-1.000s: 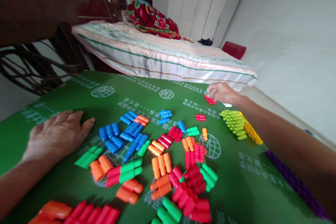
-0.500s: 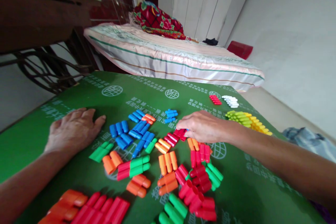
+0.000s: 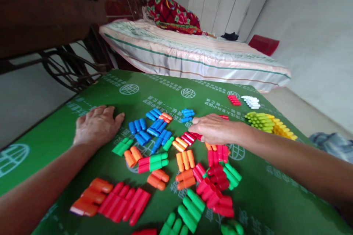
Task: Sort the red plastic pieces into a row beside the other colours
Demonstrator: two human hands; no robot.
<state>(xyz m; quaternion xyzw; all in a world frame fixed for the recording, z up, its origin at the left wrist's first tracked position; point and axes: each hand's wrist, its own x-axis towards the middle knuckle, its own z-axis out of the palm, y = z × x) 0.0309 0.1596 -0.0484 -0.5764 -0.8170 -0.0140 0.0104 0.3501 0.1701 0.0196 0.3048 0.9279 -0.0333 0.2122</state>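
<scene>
Beyond my hands, a bed (image 3: 193, 58) stands past the green tabletop (image 3: 261, 202), printed with white globes (image 3: 188, 93) and Chinese characters (image 3: 216, 105) (mostly too blurred to read). My left hand (image 3: 96, 125) lies flat, loosely spread; my right hand (image 3: 211, 127) covers red pieces (image 3: 188, 138), its grip hard to tell.

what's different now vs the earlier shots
The right hand has drawn back from the far red row, near the white pieces, to the red pieces mid-table; whether it has gripped one is hidden. The left hand still rests on the green table, and the blue pieces lie as before.
</scene>
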